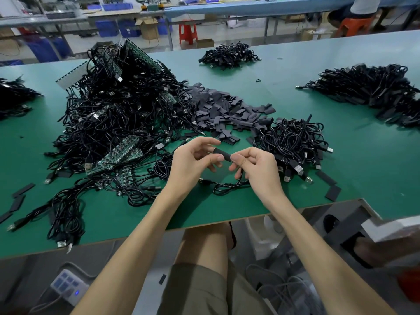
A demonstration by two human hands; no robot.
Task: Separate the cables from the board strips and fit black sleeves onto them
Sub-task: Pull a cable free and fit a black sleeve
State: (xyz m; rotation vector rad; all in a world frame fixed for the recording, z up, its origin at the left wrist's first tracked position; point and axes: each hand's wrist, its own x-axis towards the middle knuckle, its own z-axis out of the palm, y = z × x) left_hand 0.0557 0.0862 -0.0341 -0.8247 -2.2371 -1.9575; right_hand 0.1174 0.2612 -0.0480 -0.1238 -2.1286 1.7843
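Two hands, the left hand [193,160] and the right hand [256,165], pinch one black sleeve [221,153]. Five cable piles [118,98] [13,96] [229,55] [368,87] [293,139] lie from far left to right. One sleeve heap [218,110] sits mid-frame. Two stools [188,30] [354,25] stand up top.

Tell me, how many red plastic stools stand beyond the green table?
2. The empty stool stands on the floor at top centre; the occupied stool is top right, under a seated person. More may be hidden from view.
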